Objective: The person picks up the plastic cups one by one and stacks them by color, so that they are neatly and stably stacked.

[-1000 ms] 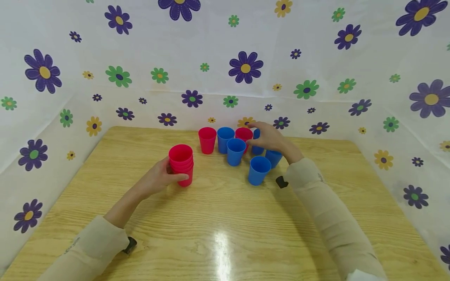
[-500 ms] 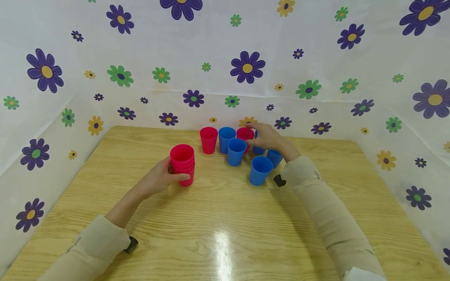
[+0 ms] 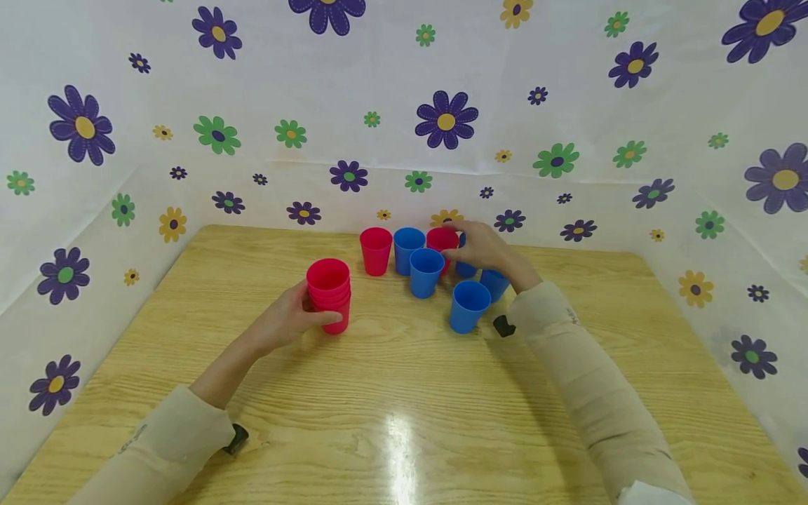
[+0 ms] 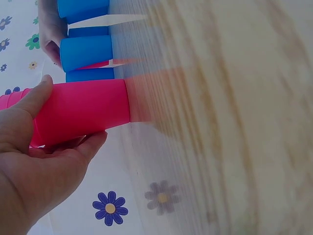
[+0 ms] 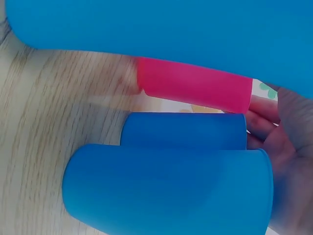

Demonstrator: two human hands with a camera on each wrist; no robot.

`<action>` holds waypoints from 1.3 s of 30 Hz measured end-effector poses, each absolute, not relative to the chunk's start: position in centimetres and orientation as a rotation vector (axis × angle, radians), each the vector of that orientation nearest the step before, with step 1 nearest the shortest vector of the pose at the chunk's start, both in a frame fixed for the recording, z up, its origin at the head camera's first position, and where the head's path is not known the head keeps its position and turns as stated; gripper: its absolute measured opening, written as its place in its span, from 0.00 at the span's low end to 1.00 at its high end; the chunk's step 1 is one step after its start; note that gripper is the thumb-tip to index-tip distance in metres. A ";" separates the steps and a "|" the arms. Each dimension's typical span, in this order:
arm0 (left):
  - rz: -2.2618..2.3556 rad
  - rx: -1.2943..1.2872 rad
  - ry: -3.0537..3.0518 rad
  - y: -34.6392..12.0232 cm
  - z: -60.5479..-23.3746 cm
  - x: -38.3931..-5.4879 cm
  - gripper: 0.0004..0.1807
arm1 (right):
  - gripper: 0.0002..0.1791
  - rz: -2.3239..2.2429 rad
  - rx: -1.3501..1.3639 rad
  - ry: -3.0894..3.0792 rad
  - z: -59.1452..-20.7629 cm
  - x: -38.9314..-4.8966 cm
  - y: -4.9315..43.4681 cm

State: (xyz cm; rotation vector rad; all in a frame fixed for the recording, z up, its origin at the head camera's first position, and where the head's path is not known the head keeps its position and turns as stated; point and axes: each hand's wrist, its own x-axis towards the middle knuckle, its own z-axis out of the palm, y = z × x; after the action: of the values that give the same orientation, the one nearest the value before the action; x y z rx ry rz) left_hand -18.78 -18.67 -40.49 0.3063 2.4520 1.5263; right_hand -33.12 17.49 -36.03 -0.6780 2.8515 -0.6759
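Note:
My left hand (image 3: 284, 324) grips a stack of nested red plastic cups (image 3: 331, 298), thumb on the near side. The stack is upright, its base right at the table, as the left wrist view shows the lowest cup (image 4: 88, 105). At the back, my right hand (image 3: 482, 247) holds a single red cup (image 3: 442, 238) by its rim, thumb in front and fingers behind. In the right wrist view the fingers (image 5: 259, 120) lie at that cup's rim, and a large blue cup (image 5: 161, 24) hides part of it. A blue cup (image 3: 466, 266) stands just below the right palm.
Another red cup (image 3: 376, 252) and a blue cup (image 3: 409, 249) stand at the back. Nearer are a blue cup (image 3: 424, 277), a front blue cup (image 3: 467, 312) and one (image 3: 494, 284) partly behind the right forearm. A flowered cloth (image 3: 379, 147) borders the wooden table (image 3: 353, 407).
Both hands stay where they were on the cups. The view shifts very slightly; nothing else visibly moves.

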 end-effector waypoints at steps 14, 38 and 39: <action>1.518 0.329 2.465 -18.5 -40.3 -18.7 0.38 | 0.41 -0.815 -0.686 2.894 -34.7 -32.0 18.6; 1.528 0.321 2.457 -18.6 -40.7 -18.9 0.39 | 0.37 -1.161 -0.852 3.009 -30.5 -28.5 19.7; 1.528 0.322 2.457 -18.5 -40.7 -18.9 0.39 | 0.37 -1.161 -0.846 3.012 -30.5 -28.4 19.8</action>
State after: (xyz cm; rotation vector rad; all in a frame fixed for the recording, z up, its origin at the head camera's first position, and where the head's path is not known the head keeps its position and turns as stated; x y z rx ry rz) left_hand -18.91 -18.55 -40.65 0.3223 2.4572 1.5283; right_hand -28.35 19.80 -30.49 -0.8455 3.0116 -1.1609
